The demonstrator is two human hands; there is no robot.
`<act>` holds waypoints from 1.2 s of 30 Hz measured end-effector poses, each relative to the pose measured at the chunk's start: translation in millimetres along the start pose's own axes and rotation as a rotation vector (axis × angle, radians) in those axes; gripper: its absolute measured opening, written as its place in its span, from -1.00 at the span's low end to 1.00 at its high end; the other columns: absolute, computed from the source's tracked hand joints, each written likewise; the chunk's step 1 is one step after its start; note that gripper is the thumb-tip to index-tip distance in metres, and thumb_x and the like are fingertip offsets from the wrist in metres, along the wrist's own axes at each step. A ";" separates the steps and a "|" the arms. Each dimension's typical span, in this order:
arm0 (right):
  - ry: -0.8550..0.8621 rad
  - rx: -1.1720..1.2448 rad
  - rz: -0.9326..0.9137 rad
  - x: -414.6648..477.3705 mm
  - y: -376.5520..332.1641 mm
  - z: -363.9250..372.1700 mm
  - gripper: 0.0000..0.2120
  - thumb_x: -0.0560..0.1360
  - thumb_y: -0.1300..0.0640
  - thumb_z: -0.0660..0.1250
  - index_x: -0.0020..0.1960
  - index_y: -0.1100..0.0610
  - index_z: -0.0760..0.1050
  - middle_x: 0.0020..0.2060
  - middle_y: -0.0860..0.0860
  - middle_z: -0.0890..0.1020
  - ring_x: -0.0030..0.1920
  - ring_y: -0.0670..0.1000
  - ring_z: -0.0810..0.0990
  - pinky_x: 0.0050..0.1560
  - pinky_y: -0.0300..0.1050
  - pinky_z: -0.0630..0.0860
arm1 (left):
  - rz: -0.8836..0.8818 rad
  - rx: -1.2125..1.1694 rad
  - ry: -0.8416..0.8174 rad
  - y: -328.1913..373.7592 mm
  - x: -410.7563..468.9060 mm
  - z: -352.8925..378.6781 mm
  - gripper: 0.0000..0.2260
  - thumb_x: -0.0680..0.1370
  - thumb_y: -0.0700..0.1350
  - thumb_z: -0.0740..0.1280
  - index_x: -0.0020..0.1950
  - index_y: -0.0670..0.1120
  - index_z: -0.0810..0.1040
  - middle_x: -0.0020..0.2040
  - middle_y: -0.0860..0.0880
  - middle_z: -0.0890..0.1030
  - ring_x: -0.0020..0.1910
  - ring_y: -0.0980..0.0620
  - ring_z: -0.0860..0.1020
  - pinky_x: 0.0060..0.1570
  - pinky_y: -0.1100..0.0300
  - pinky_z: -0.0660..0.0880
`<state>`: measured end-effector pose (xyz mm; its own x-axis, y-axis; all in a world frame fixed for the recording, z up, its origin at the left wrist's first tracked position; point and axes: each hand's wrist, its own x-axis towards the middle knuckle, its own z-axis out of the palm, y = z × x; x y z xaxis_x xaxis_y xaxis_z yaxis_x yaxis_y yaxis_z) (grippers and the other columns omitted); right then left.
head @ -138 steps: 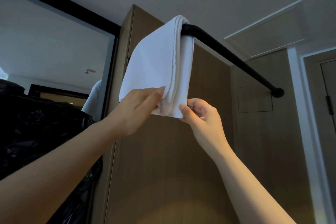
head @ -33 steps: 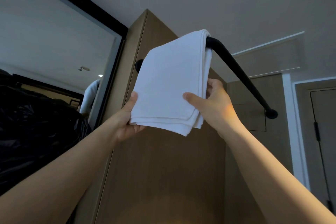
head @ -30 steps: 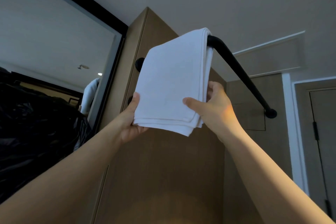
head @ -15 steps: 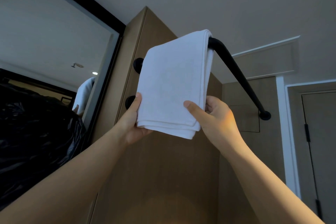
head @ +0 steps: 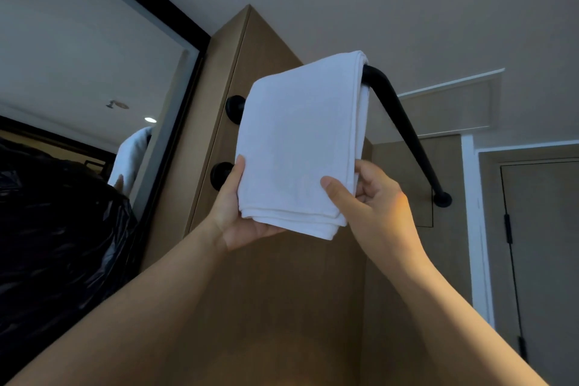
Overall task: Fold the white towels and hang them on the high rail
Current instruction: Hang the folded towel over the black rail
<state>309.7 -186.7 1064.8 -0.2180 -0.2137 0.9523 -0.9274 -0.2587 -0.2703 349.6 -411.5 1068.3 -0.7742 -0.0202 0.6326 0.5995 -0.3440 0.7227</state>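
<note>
Up by the wooden cabinet (head: 282, 291), the black rail (head: 401, 122) bears the folded white towel (head: 297, 141) over its bend — left hand (head: 238, 216) gripping the lower corner, right hand (head: 376, 207) pinching the other edge; I'd ease both down evenly so the hems hang level.

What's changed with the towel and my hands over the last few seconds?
The left hand moved away from the right hand to the towel's lower left corner. The right hand now pinches the lower right edge, thumb in front, so the hands sit wider apart. The towel still hangs folded over the black rail, with both hands holding it.
</note>
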 end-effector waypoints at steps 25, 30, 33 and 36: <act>0.033 -0.109 0.045 -0.4 -6.7 -0.4 -0.68 0.50 -0.06 0.41 -0.14 0.22 0.63 -0.21 0.11 0.70 -0.15 0.15 0.66 -0.13 0.18 0.58 | 0.167 -0.021 0.063 -9.4 4.4 1.2 -0.38 0.50 0.33 0.24 0.42 -0.04 0.44 0.35 -0.13 0.53 0.33 -0.18 0.49 0.40 -0.18 0.30; 0.071 -0.181 0.021 0.7 -1.5 -1.2 -0.53 0.49 -0.15 0.38 -0.28 0.26 0.51 -0.42 0.06 0.57 -0.43 -0.09 0.44 -0.37 -0.20 0.34 | 0.256 0.090 0.238 -9.8 -2.4 -0.8 -0.32 0.34 0.25 0.49 0.34 -0.09 0.49 0.24 -0.09 0.61 0.23 -0.10 0.58 0.33 -0.08 0.41; 0.071 -0.249 0.032 0.7 2.3 0.5 -0.51 0.51 -0.16 0.34 -0.38 0.20 0.38 -0.55 -0.08 0.42 -0.51 -0.15 0.35 -0.47 -0.37 0.22 | 0.244 0.247 0.415 -7.7 -3.2 0.4 -0.36 0.28 0.32 0.47 0.20 -0.07 0.58 0.08 -0.02 0.70 0.07 -0.01 0.66 0.09 0.05 0.58; 0.046 -0.246 0.046 3.9 4.8 0.4 -0.60 0.52 -0.09 0.36 -0.24 0.26 0.54 -0.39 0.04 0.60 -0.43 -0.13 0.44 -0.41 -0.26 0.33 | 0.229 0.311 0.447 -2.7 -4.4 -2.8 -0.46 0.36 0.30 0.43 0.14 -0.07 0.61 0.02 0.00 0.71 0.00 0.04 0.68 -0.12 0.19 0.62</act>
<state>304.5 -189.2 1067.1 -0.2702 -0.1755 0.9467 -0.9610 -0.0111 -0.2764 350.8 -413.1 1062.8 -0.5879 -0.4784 0.6523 0.7407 0.0058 0.6718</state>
